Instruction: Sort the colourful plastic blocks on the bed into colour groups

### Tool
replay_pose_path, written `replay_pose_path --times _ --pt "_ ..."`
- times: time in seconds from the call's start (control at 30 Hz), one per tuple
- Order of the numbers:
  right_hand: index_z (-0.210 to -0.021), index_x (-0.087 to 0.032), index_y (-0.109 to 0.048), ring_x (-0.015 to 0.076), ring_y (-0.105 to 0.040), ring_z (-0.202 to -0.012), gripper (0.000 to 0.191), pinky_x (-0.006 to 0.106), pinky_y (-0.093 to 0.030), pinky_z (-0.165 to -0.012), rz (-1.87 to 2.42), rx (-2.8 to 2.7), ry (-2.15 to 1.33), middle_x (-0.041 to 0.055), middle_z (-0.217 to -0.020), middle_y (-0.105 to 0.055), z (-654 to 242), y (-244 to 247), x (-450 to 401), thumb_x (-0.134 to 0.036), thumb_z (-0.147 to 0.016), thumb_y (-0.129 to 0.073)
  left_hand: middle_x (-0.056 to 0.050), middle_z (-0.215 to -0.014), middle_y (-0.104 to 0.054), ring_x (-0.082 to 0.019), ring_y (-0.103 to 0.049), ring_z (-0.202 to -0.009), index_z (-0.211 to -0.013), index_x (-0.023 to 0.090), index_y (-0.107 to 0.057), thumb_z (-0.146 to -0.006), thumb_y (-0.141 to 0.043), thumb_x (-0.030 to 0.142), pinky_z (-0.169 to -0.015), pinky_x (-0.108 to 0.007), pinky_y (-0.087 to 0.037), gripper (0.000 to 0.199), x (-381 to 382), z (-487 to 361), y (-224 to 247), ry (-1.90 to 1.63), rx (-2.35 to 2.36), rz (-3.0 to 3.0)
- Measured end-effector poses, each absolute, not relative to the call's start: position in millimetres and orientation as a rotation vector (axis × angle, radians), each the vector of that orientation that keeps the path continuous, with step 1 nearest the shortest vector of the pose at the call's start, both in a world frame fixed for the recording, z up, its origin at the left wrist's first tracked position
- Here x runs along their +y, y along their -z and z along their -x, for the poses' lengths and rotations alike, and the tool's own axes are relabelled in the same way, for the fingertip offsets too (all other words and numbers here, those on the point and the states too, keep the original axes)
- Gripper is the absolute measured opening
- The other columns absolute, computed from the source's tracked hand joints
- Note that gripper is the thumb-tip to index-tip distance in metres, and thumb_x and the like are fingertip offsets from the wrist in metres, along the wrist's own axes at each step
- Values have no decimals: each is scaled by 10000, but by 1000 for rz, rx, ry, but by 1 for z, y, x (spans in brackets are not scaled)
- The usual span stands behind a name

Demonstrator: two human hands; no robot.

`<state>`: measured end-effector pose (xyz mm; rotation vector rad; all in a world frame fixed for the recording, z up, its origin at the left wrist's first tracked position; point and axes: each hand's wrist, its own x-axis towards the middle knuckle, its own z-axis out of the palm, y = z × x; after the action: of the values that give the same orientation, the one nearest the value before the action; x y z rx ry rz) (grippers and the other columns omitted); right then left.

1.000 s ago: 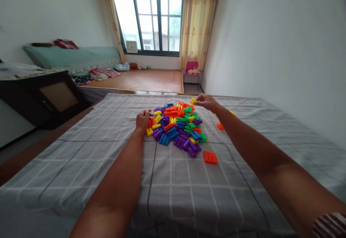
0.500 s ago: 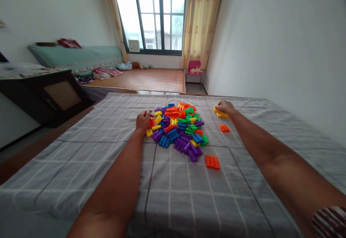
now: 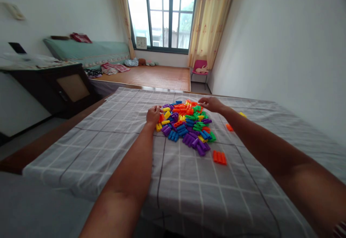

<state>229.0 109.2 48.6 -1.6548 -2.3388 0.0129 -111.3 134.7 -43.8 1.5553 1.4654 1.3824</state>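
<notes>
A heap of plastic tube blocks [image 3: 189,122] in orange, purple, blue, green and yellow lies on the checked cloth. My left hand [image 3: 154,114] is at the heap's left edge, fingers curled, beside an orange block [image 3: 161,117]; what its fingers hold, if anything, is hidden. At the back right of the heap, my right hand [image 3: 211,104] reaches over orange blocks with its fingers stretched out and apart. Partly behind my right forearm are a yellow block [image 3: 242,114] and a small orange block [image 3: 229,127]. A row of joined orange tubes [image 3: 220,157] lies nearer to me.
The grey checked cloth [image 3: 121,122] covers the table. A dark cabinet [image 3: 72,86] stands to the left. Beyond the table are a low bed with a mat [image 3: 156,75], a pink chair [image 3: 200,65] with a plush toy, and a window with curtains. A white wall runs along the right.
My right hand has let go of the yellow block on the right and moved left to the heap. My left hand stays at the heap's edge. The view has shifted slightly left.
</notes>
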Motion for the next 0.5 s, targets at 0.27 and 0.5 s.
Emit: replay_pose_path --times 0.27,0.5 --pt "-1123 -271 -732 241 -660 -1007 366 315 -503 -884 1387 -2854 -199 34 -1106 -731 -127 -48 82 -262 -759 -692 -75 -817 -749 -136 -628 -579 -1029 130 -689 -915 -406 324 -571 -238 -460 362 137 112 47 -1374 1461 -1585" --pt "-1167 -265 -695 214 -638 -1047 420 371 -487 -973 1124 -2484 -656 32 -1126 -704 -145 -53 70 -398 -769 -709 -83 -830 -749 -144 -631 -597 -1037 127 -691 -912 -404 334 -577 -244 -461 376 136 111 46 -1360 1474 -1601"
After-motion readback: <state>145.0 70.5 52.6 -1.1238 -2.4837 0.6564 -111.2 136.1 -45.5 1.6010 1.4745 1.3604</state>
